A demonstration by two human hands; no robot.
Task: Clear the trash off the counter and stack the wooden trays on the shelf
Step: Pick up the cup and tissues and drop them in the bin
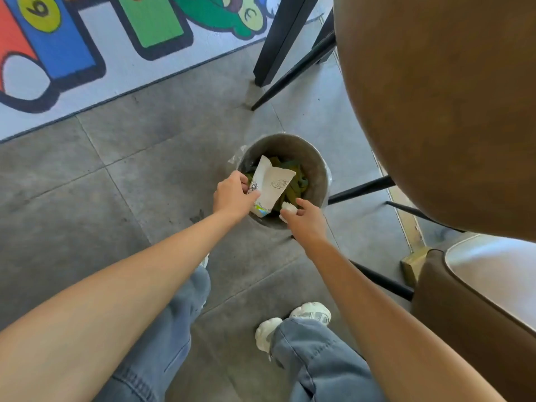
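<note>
Over the bin (314, 166) on the floor, the left hand (232, 195) grips a paper carton (271, 185) tilted across the rim; the right hand (307, 220) pinches a crumpled tissue (288, 210) at the near edge. Either could catch the rim and drop outside.

Bin mouth: the bin (314, 166) at frame centre is partly blocked for you by the paper carton (271, 187) and green scraps inside.
Left of bin: open grey floor (116, 181) gives your hand free passage (up to the painted wall at upper left).
Right of bin: the brown table top (435, 111) overhangs, with black legs (359, 188) just beside the rim.
Lower right: a chair (475, 309) narrows your way.
</note>
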